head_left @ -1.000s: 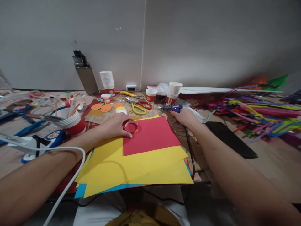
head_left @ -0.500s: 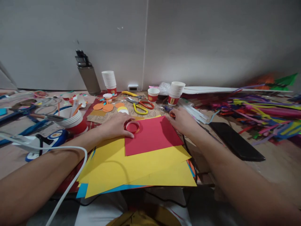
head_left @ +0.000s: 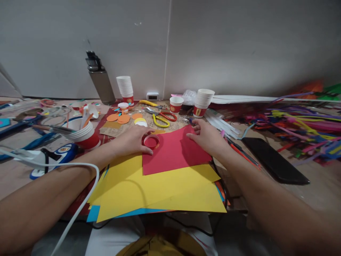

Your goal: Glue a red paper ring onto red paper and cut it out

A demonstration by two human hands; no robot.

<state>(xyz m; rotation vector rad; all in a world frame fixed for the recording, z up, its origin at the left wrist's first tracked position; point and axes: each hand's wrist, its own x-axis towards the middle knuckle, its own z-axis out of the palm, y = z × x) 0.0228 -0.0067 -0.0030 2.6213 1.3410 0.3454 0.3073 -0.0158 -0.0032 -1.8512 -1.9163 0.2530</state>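
Holds a red ring (head_left: 151, 138) with the left hand (head_left: 134, 140), curving thumb and fingers round its left side, at the far left part of a red sheet (head_left: 173, 156) lying over yellow paper (head_left: 160, 193). Has the right hand (head_left: 205, 137) at the sheet's far right corner, with fingers loosely bent; cannot tell whether pinching the paper. Places the ring left of the right fingertips, across the sheet, round and without a long axis, with the left hand nearer.
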